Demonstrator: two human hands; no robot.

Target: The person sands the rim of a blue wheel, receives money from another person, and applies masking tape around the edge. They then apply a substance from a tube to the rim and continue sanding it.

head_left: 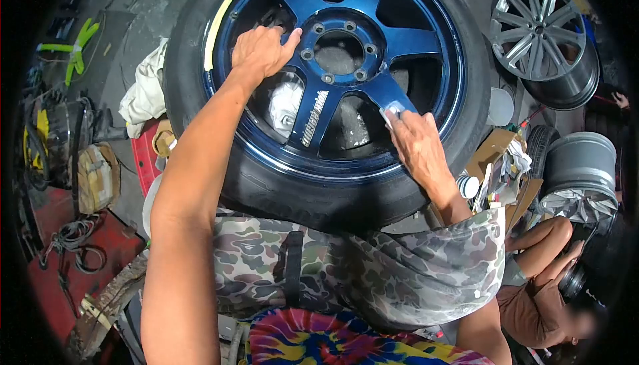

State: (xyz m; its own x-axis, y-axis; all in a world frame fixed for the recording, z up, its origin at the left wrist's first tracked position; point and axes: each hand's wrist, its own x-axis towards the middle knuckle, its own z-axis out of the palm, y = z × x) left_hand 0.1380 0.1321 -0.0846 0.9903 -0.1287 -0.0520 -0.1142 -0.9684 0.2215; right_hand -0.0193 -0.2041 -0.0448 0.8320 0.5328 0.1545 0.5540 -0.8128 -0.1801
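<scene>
A blue multi-spoke wheel rim (406,42) with a tyre (476,92) on it lies face up in front of me. White lettering runs along its lower-left spoke. My left hand (263,51) rests at the left of the hub, fingers curled around the rim's spoke area and thumb lying against it. In my right hand (416,142) a small whitish pad or folded cloth (393,109) is pinched and pressed on the lower-right spoke. Its exact kind is hard to make out. Crumpled white material (286,105) shows through the gap between the left spokes.
At the right stand a grey multi-spoke wheel (538,29), a silver rim (580,159) and an open cardboard box (496,152). A seated person (532,312) works at lower right. To the left are a white cloth (148,85), a taped box (96,179) and coiled cable (74,235).
</scene>
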